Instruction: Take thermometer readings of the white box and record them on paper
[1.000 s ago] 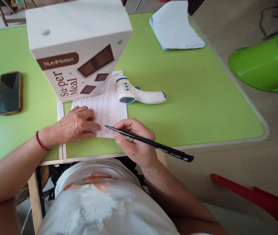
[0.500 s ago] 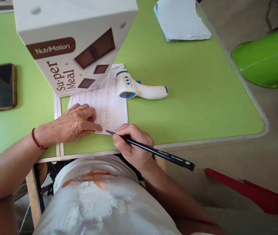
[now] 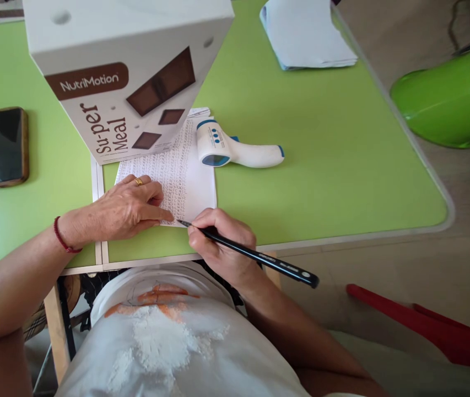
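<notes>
One pen point(image 3: 255, 254), in right hand point(image 3: 227, 260), tip — seemingly — on paper point(image 3: 200, 193)

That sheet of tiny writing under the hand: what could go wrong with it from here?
The tip of the pen in the right hand is very close to a fingertip of the left hand, so a slip might mark skin. If the sheet were tugged, the thermometer, which overlaps its right edge in this view, could perhaps shift.
</notes>
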{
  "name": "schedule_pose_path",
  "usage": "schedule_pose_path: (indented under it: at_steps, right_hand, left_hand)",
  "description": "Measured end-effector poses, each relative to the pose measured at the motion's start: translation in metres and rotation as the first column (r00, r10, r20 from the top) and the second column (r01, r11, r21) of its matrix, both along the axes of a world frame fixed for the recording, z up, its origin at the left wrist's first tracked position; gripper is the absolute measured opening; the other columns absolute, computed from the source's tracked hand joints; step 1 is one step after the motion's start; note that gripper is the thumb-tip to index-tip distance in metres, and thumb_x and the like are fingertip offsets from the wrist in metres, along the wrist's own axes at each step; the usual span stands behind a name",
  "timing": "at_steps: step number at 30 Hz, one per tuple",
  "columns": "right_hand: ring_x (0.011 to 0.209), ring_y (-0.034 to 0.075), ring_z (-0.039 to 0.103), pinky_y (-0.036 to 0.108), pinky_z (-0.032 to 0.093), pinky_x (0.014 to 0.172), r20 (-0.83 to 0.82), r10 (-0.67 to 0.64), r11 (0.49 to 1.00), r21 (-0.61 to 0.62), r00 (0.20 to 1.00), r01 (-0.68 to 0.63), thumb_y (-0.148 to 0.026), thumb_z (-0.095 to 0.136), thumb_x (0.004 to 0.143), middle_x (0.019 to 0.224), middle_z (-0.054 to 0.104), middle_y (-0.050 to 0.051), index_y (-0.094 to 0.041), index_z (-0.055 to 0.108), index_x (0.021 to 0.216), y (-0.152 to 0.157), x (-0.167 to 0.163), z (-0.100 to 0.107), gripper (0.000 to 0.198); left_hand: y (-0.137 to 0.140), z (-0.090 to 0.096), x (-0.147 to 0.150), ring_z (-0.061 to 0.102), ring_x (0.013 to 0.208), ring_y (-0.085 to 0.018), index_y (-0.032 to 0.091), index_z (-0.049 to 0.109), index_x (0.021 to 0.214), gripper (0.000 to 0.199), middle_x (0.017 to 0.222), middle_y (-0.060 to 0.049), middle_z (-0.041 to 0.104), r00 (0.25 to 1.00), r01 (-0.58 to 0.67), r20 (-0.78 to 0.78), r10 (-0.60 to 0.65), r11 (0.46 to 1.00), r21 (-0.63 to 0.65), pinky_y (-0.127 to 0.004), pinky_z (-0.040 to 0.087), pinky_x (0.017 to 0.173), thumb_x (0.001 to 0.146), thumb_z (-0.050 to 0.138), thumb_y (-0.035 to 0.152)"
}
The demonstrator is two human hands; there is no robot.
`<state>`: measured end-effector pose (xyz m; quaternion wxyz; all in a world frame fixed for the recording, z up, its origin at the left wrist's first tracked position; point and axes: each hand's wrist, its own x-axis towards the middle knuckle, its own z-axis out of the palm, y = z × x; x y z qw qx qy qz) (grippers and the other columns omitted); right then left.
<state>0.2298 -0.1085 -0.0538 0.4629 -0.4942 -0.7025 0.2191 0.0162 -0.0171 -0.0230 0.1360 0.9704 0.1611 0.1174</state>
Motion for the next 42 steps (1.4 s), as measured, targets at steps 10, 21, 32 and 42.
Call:
schedule_pose_path:
  at_steps: [10, 21, 32, 42]
  right_hand:
    - [0.047, 0.01, 0.052, 0.023, 0.043, 0.049, -0.026, 0.015, 1.0, -0.02, 1.0, -0.016, -0.015, 0.059, 0.081, 0.054, 0.055, -0.006, -0.024, 0.048, 0.068, 0.0011, 0.0009, -0.0003, 0.019]
    - [0.047, 0.009, 0.051, 0.022, 0.041, 0.048, -0.028, -0.01, 1.0, -0.009, 1.0, 0.01, -0.015, 0.058, 0.082, 0.055, 0.054, -0.006, -0.024, 0.047, 0.069, 0.0008, 0.0005, -0.0003, 0.019]
    - [0.047, 0.01, 0.05, 0.023, 0.042, 0.048, -0.039, -0.003, 1.0, -0.016, 0.999, 0.003, -0.015, 0.058, 0.081, 0.053, 0.052, -0.006, -0.024, 0.046, 0.068, 0.0016, 0.0009, -0.001, 0.02]
    - [0.046, 0.01, 0.048, 0.022, 0.041, 0.048, -0.037, -0.03, 0.999, 0.015, 0.999, 0.03, -0.014, 0.058, 0.081, 0.054, 0.052, -0.007, -0.024, 0.047, 0.069, 0.001, 0.0016, 0.0005, 0.019]
  left_hand:
    - [-0.0003, 0.0008, 0.0008, 0.054, 0.084, -0.019, 0.026, 0.073, 0.106, 0.026, 0.095, -0.009, 0.062, 1.0, -0.009, -0.02, 0.009, 1.0, -0.003, -0.034, 0.038, 0.078, 0.101, 0.048, 0.027]
    - [-0.0003, 0.0004, 0.0001, 0.053, 0.081, -0.018, 0.025, 0.073, 0.107, 0.024, 0.093, -0.008, 0.062, 1.0, 0.0, -0.006, 0.0, 1.0, -0.001, -0.034, 0.037, 0.076, 0.1, 0.05, 0.025]
    - [0.0004, 0.0012, -0.0002, 0.052, 0.082, -0.019, 0.026, 0.073, 0.108, 0.028, 0.092, -0.008, 0.061, 1.0, -0.004, -0.022, 0.004, 1.0, 0.001, -0.034, 0.037, 0.075, 0.102, 0.046, 0.027]
    - [0.0007, 0.0046, 0.0, 0.052, 0.082, -0.019, 0.025, 0.074, 0.108, 0.03, 0.094, -0.009, 0.062, 0.999, 0.004, -0.04, -0.004, 1.0, -0.003, -0.034, 0.037, 0.076, 0.102, 0.045, 0.026]
